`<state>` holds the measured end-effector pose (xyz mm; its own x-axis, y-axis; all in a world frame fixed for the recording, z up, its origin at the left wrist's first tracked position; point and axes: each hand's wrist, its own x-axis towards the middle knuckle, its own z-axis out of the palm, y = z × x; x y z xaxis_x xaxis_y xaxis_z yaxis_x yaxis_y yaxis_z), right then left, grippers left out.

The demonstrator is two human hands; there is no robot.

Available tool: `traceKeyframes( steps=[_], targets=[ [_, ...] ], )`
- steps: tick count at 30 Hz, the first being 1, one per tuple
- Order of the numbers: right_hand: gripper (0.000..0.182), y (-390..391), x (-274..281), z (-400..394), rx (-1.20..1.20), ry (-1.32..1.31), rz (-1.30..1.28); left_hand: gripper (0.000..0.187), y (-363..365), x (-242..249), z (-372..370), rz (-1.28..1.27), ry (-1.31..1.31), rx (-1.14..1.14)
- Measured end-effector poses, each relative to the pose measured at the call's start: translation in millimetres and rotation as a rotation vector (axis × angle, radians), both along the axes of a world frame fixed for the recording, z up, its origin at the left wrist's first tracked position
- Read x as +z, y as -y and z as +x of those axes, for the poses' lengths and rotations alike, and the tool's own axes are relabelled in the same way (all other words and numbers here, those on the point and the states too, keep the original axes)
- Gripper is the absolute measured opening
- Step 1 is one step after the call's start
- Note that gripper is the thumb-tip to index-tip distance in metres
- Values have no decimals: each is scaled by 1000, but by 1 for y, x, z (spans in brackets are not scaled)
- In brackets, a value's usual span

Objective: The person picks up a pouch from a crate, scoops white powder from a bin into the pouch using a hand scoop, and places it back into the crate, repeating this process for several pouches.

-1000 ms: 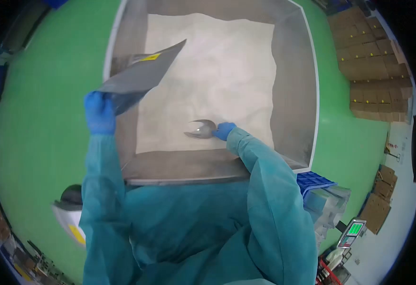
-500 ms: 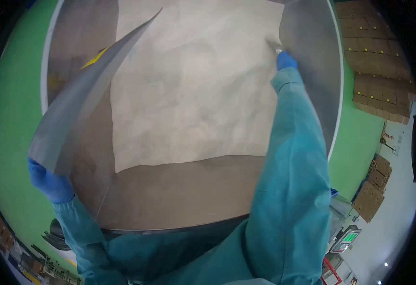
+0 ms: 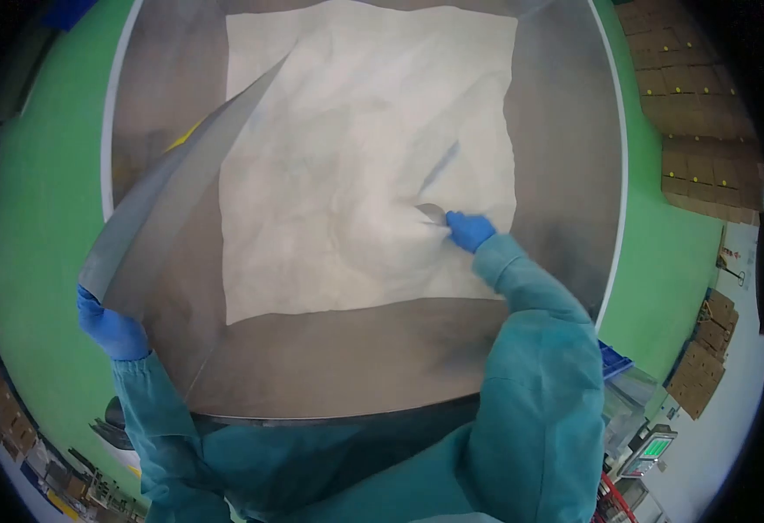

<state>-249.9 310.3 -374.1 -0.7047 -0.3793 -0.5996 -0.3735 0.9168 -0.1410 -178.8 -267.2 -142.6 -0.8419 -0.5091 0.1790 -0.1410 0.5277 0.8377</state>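
Observation:
A wide cream-coloured sheet (image 3: 347, 174) with wavy edges lies spread on a brownish-grey metal table (image 3: 364, 357). At the left, my left hand (image 3: 112, 327) in a blue glove is closed on the near end of a curled grey sheet (image 3: 160, 205). That sheet stands up from the table, its pointed far tip overlapping the cream sheet. My right hand (image 3: 471, 231), also gloved in blue, is closed around a tool with a short metal blade (image 3: 433, 212), low over the right part of the cream sheet. Its handle is hidden in my fist. A bluish-grey streak (image 3: 439, 168) shows just beyond the blade.
A pale raised rim (image 3: 622, 174) borders the table, with green floor (image 3: 661, 261) outside it. Stacked cardboard boxes (image 3: 696, 105) stand at the far right. A device with a lit green display (image 3: 657, 447) and a blue crate (image 3: 613, 359) are at the lower right.
My right hand with the bladed tool has come from the cream sheet's upper right edge inward and toward me. My left hand still holds the grey sheet. The view has shifted slightly.

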Motion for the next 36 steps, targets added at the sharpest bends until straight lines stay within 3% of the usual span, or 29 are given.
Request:
traceKeyframes(
  steps=[1, 3, 5, 6, 7, 9, 11, 13, 18, 21, 23, 24, 27, 28, 30, 33, 35, 36],
  targets=[
    [22, -5, 13, -27, 139, -47, 7, 31, 2, -2, 0, 15, -12, -8],
    [24, -36, -4, -97, -35, -173, -129, 30, 10, -8, 6, 44, -8, -19],
    [42, -31, 52, -189, -427, -270, 13, 32, 10, -7, 8, -4, -2, 12],
    [46, -15, 79, -221, -827, -420, -55, 32, 11, -7, 7, -31, -3, 30],
    [47, -17, 80, -254, -816, -563, 25, 33, 16, -8, 9, -23, -20, 20],
    [46, -57, 60, -334, -636, -579, 257, 34, 26, -17, 16, -10, -65, 19],
    [43, -65, -7, -395, -637, -564, 208, 34, 32, -20, 24, 14, -84, 30],
    [40, -48, -54, -390, -602, -558, 175, 33, 34, -20, 28, 52, -64, 47],
    [37, 42, -68, -320, -452, -464, 23, 33, 35, -19, 35, 174, -27, 82],
    [35, 76, -79, -288, -195, -406, -56, 33, 36, -15, 32, 475, -92, 144],
    [33, 102, -97, -249, -42, -376, -182, 33, 33, -14, 28, 871, -206, 251],
    [31, 123, -89, -222, 16, -281, -205, 33, 28, -12, 25, 905, -225, 256],
    [27, 168, -103, -123, 216, -321, -622, 29, -6, 2, 5, 2, 21, 24],
    [25, 185, -99, -93, 232, -217, -596, 28, -11, 5, 0, 49, 17, 46],
    [21, 210, -30, -55, 217, -22, -488, 27, -20, 12, -4, 149, 35, 89],
    [22, 196, -17, -34, 251, -50, -474, 23, -27, 11, -10, 161, 1, 110],
    [24, 166, -15, -44, 211, -120, -452, 24, -28, 15, -9, 337, 97, 159],
    [26, 155, 17, -56, 99, -151, -333, 25, -27, 16, -9, 424, 146, 186]
  ],
)
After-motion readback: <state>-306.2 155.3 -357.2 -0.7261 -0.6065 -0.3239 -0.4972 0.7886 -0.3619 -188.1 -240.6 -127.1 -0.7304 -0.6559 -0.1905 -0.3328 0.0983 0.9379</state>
